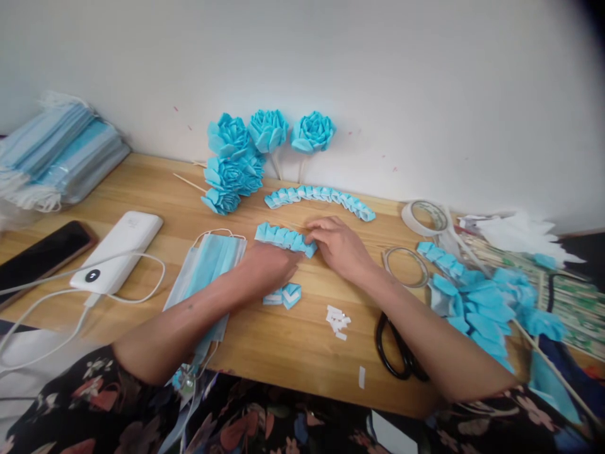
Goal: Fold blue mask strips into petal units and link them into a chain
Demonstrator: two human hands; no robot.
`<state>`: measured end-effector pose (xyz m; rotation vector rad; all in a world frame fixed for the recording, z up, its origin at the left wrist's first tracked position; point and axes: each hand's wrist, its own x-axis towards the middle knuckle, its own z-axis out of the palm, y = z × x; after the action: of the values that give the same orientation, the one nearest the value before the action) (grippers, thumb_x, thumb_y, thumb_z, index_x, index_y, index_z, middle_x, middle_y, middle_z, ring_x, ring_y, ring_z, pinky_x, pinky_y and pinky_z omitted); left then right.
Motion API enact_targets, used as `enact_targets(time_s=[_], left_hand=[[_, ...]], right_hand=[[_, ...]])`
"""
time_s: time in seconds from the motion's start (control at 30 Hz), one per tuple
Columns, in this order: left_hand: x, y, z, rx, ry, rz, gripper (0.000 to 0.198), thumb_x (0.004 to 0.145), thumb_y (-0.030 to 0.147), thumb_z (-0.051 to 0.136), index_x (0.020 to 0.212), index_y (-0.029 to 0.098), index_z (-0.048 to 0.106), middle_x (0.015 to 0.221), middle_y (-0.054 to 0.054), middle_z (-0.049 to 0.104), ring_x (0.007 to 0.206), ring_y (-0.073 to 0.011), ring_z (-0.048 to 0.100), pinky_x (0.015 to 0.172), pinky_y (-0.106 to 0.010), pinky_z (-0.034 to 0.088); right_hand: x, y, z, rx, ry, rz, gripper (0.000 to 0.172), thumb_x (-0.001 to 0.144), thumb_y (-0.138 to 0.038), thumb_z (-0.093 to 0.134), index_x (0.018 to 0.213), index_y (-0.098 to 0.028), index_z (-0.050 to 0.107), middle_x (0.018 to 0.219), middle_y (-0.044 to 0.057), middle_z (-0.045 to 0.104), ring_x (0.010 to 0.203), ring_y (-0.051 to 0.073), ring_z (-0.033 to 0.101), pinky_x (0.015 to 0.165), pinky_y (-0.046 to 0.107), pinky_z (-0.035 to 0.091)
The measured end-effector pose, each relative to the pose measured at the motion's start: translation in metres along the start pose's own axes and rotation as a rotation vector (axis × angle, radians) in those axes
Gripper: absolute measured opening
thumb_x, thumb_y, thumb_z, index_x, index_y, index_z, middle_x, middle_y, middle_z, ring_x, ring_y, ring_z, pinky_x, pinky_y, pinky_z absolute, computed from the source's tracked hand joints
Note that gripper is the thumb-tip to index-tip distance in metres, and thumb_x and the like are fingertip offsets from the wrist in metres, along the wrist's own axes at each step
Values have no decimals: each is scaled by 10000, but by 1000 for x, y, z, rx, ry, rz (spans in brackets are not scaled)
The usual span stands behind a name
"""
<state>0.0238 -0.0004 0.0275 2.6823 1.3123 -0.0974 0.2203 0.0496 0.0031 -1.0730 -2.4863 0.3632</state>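
My left hand [271, 261] and my right hand [338, 243] meet over a short strip of folded blue petals [278, 236] lying on the wooden table [283, 340]. Fingers of both hands pinch the strip's right end. A longer curved strip of folded petals [321, 197] lies just behind. Two loose folded pieces [283, 294] sit under my left wrist. A stack of blue face masks [208, 265] lies beneath my left forearm.
Several blue fabric roses [265, 142] lean on the wall. A white power bank [118, 249], cables and phone [38, 255] lie left, bagged masks [57, 151] far left. Tape rolls [425, 217], black scissors [394, 353], white tape bits [338, 318], blue scraps [482, 302] lie right.
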Motion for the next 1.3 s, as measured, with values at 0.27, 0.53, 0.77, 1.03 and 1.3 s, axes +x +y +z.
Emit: enact_targets(time_s=[0.27, 0.53, 0.77, 1.03, 1.3], left_hand=[[0, -2, 2, 55, 32, -32, 299, 935, 240, 383, 1111, 192, 620, 769, -72, 701, 670, -204, 644, 608, -275, 412], [1, 1, 7, 33, 68, -21, 252, 906, 191, 407, 973, 183, 650, 770, -85, 701, 717, -218, 648, 625, -289, 414], [0, 0, 9, 33, 97, -18, 290, 906, 200, 399, 996, 175, 673, 756, -94, 698, 721, -226, 647, 611, -290, 391], [-2, -7, -5, -291, 238, -67, 306, 894, 304, 453, 786, 182, 712, 643, -28, 658, 567, -131, 522, 554, -247, 282], [3, -47, -8, -183, 473, -444, 312, 889, 307, 460, 701, 165, 666, 682, -65, 655, 617, -169, 533, 553, -287, 232]], right_hand=[[3, -1, 4, -40, 18, 29, 333, 795, 0, 468, 823, -211, 725, 1099, 58, 695, 1013, 237, 576, 882, 384, 447], [6, 4, 4, -33, 41, 82, 304, 769, -2, 466, 821, -195, 694, 1089, 72, 698, 1035, 243, 580, 897, 388, 449], [-1, 1, -4, 40, 24, 39, 357, 748, 15, 438, 897, -194, 686, 1133, 60, 691, 1082, 226, 574, 944, 379, 432], [20, -2, -14, 33, -100, 301, 285, 858, -107, 446, 994, -198, 680, 1025, 52, 719, 931, 204, 628, 792, 303, 434], [33, -13, -18, -30, -255, 172, 106, 845, -178, 566, 780, -197, 648, 822, 20, 690, 773, 164, 594, 630, 256, 317]])
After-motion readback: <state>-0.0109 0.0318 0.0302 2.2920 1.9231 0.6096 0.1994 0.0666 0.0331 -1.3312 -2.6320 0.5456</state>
